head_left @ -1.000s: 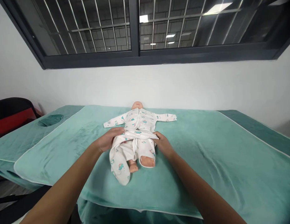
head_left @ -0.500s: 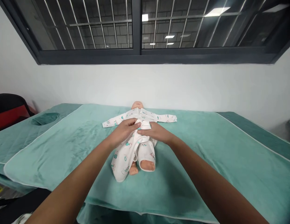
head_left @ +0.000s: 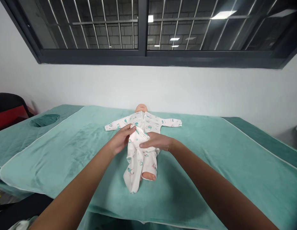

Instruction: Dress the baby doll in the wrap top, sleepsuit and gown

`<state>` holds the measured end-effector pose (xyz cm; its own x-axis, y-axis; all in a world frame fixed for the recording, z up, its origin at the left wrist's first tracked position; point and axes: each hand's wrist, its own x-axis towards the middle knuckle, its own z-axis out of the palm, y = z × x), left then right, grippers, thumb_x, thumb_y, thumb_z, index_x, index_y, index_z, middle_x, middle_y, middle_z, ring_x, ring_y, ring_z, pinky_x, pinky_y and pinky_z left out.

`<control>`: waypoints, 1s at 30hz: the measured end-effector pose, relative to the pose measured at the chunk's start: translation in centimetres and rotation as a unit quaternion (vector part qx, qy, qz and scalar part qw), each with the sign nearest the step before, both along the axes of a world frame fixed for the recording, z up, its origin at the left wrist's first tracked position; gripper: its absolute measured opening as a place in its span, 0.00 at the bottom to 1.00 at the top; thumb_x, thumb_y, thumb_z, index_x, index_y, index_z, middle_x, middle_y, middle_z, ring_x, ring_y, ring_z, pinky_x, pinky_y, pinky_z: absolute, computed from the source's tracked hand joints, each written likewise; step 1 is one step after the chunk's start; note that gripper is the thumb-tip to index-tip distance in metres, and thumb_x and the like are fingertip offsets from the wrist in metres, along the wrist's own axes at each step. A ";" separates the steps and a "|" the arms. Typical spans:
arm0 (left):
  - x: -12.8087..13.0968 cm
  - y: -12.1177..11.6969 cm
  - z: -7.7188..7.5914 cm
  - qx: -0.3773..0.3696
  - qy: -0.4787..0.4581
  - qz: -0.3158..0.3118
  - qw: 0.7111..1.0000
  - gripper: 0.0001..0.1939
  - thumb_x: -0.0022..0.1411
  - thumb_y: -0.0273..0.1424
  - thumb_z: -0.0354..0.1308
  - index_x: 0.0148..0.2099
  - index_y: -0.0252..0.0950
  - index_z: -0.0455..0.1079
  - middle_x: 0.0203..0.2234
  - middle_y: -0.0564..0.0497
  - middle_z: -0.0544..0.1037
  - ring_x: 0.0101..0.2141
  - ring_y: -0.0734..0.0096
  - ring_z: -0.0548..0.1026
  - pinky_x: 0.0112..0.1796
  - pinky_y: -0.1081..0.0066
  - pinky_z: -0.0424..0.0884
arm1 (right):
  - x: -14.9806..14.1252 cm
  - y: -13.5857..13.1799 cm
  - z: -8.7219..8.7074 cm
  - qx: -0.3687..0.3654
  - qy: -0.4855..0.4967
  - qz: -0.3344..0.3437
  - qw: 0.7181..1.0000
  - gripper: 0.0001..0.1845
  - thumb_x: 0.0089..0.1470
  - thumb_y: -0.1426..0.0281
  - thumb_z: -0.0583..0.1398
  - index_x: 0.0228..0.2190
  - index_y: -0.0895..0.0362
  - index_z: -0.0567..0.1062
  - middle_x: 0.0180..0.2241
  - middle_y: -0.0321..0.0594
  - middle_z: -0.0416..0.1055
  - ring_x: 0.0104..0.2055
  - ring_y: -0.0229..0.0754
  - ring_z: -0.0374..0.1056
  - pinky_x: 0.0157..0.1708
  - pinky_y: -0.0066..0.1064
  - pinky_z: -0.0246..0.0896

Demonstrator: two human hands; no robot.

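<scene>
A baby doll (head_left: 141,108) lies with its head toward the wall, wearing a white printed top (head_left: 152,122) with both sleeves spread sideways. White printed baby pants (head_left: 135,163) are bunched over its lower body. One pant leg surrounds the doll's leg on the right, and the foot (head_left: 148,175) shows at the cuff. The left pant leg hangs slack, mostly hiding the other leg. My left hand (head_left: 123,137) pinches the pants' waistband edge. My right hand (head_left: 158,140) grips the pants at the waist, thumb on top and fingers hidden by the cloth.
A teal padded bed cover (head_left: 210,166) spreads under the doll, with a round hole (head_left: 45,120) at its left end. A white wall (head_left: 186,89) and barred window (head_left: 143,57) stand behind. A red and black chair (head_left: 11,111) is at the left.
The pants' waistband has shifted left and been lifted with my left hand, showing more of the top. The loose pant leg has swung right, covering the doll's bare foot. My right hand has dropped slightly.
</scene>
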<state>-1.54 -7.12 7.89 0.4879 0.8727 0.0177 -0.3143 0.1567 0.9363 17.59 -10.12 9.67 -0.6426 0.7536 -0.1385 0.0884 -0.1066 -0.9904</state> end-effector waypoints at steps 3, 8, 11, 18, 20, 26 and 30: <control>0.3 -0.9 0.1 -0.027 -0.008 0.023 0.999 0.17 0.55 0.41 0.64 0.42 0.35 0.73 0.32 0.49 0.78 0.30 0.69 0.75 0.34 0.71 0.69 | 0.0 0.1 0.1 0.014 0.004 -0.014 1.000 0.25 0.42 0.65 0.70 0.44 0.57 0.76 0.41 0.40 0.76 0.46 0.46 0.70 0.48 0.36 0.63; -0.8 -2.7 -0.2 -0.051 0.078 -0.089 0.992 0.19 0.51 0.39 0.67 0.42 0.31 0.75 0.36 0.43 0.80 0.35 0.60 0.77 0.35 0.69 0.69 | -0.7 1.0 -1.5 -0.010 0.137 -0.181 0.974 0.19 0.46 0.64 0.67 0.40 0.59 0.77 0.36 0.42 0.76 0.38 0.43 0.72 0.40 0.33 0.66; -0.8 -3.0 -0.7 -0.041 0.021 -0.028 0.999 0.22 0.51 0.34 0.67 0.48 0.33 0.73 0.42 0.43 0.79 0.40 0.60 0.77 0.40 0.68 0.70 | -1.0 0.8 -1.9 -0.022 0.134 -0.171 0.976 0.22 0.47 0.59 0.66 0.41 0.60 0.76 0.36 0.44 0.76 0.36 0.43 0.72 0.39 0.33 0.66; 0.8 -3.4 -1.9 -0.118 -0.077 0.084 0.987 0.22 0.51 0.36 0.66 0.47 0.33 0.72 0.37 0.44 0.80 0.35 0.62 0.78 0.38 0.66 0.72 | -0.5 -0.1 -0.6 -0.002 -0.008 0.038 0.999 0.23 0.41 0.66 0.71 0.42 0.59 0.77 0.39 0.41 0.76 0.44 0.45 0.71 0.45 0.34 0.64; 0.6 -4.0 -1.9 -0.115 -0.054 0.083 0.988 0.23 0.52 0.39 0.66 0.47 0.32 0.72 0.37 0.43 0.80 0.34 0.62 0.77 0.37 0.66 0.72 | -0.7 0.0 -1.0 -0.008 0.056 -0.026 0.998 0.24 0.42 0.65 0.70 0.43 0.59 0.76 0.39 0.42 0.76 0.44 0.45 0.71 0.46 0.35 0.64; -0.2 -4.6 -1.5 -0.072 0.009 -0.007 0.997 0.23 0.50 0.35 0.68 0.47 0.31 0.73 0.38 0.43 0.80 0.36 0.63 0.77 0.37 0.69 0.71 | -1.5 0.2 -2.4 -0.029 0.156 -0.138 0.978 0.25 0.46 0.58 0.67 0.43 0.59 0.75 0.37 0.44 0.76 0.38 0.43 0.72 0.41 0.33 0.65; 0.8 -3.8 -2.0 -0.075 -0.078 0.141 0.984 0.20 0.51 0.34 0.66 0.47 0.34 0.71 0.36 0.48 0.79 0.34 0.67 0.76 0.37 0.71 0.71 | -1.2 -0.1 -2.1 -0.020 0.043 -0.040 0.998 0.25 0.44 0.56 0.68 0.40 0.60 0.76 0.37 0.42 0.76 0.38 0.42 0.71 0.38 0.30 0.64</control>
<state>-0.77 -10.93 5.90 0.2276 0.9715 -0.0668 -0.5027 0.1759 0.8464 16.40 -10.20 7.60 -0.5917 0.7976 -0.1170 -0.0064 -0.1498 -0.9887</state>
